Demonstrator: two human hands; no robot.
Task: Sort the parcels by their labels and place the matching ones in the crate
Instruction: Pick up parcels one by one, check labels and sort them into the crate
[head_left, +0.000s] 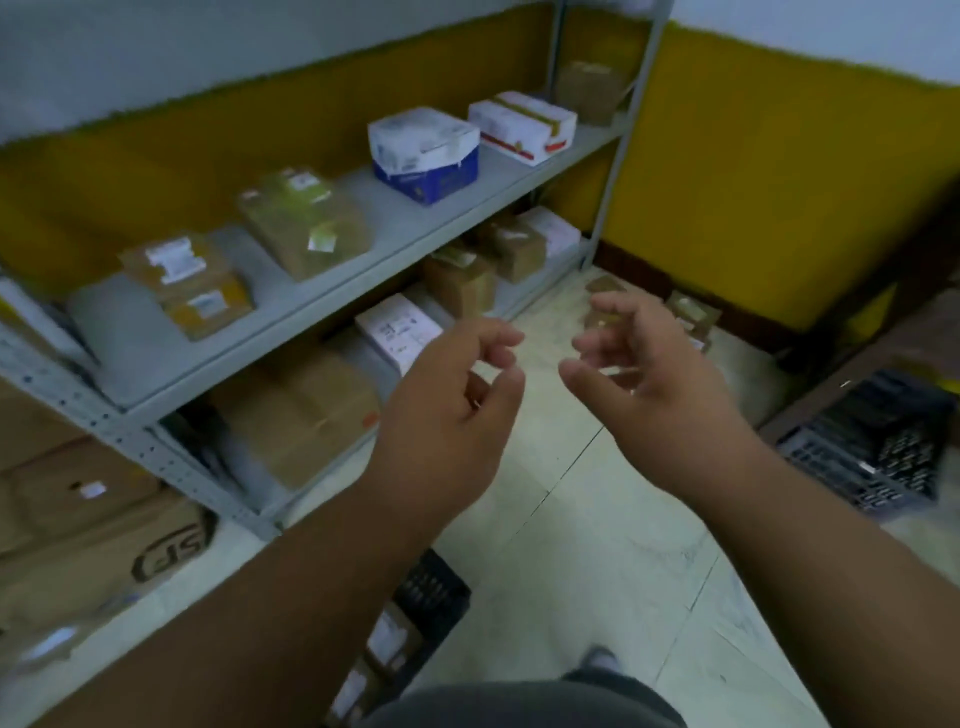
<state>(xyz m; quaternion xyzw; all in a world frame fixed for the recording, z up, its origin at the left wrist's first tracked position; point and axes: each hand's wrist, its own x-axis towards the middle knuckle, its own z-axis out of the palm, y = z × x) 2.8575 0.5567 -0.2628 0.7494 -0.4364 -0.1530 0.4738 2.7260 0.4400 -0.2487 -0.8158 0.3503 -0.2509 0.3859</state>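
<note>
My left hand (457, 410) and my right hand (649, 384) hover side by side over the floor, fingers loosely curled, holding nothing. A black crate (441, 592) sits on the floor under my left forearm, with labelled parcels (387, 644) inside it. On the grey shelf (322, 312) lie several parcels: two brown ones (187, 283) (304, 221), a white and blue box (423, 153) and a white and red box (522, 127). More brown boxes (306, 415) and a white labelled box (397, 330) lie on the lower shelf.
Large cardboard boxes (98, 530) stand at the left of the rack. A second dark crate (867, 447) sits under a wooden table at the right. Small brown parcels (691, 314) lie on the floor by the yellow wall. Tiled floor runs between.
</note>
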